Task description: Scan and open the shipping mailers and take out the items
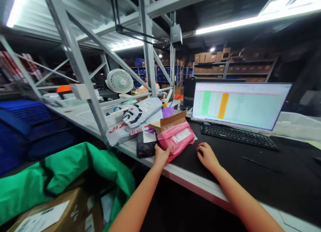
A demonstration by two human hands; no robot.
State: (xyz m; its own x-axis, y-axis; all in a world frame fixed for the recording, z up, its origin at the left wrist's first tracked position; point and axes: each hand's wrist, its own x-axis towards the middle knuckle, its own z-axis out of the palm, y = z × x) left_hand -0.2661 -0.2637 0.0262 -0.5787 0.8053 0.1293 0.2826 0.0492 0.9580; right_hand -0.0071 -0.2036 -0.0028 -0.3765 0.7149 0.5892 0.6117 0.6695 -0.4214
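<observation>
My left hand [162,155] grips the near corner of a pink mailer bag [177,138] with a white label, lying on the black desk mat [250,168]. Right beside it on the left lies a black parcel [146,143] with a white label. My right hand [207,155] rests palm down on the mat just right of the pink bag, fingers curled loosely, holding nothing. Behind the pink bag stands an open brown cardboard box [169,121]. White and grey mailer bags [136,120] are piled further left.
A keyboard [238,135] and a monitor [240,104] showing a spreadsheet stand at the back right. A grey steel rack post [82,78] rises at left, with a small white fan [119,81] behind. A green sack [75,171] holding cardboard boxes sits at lower left.
</observation>
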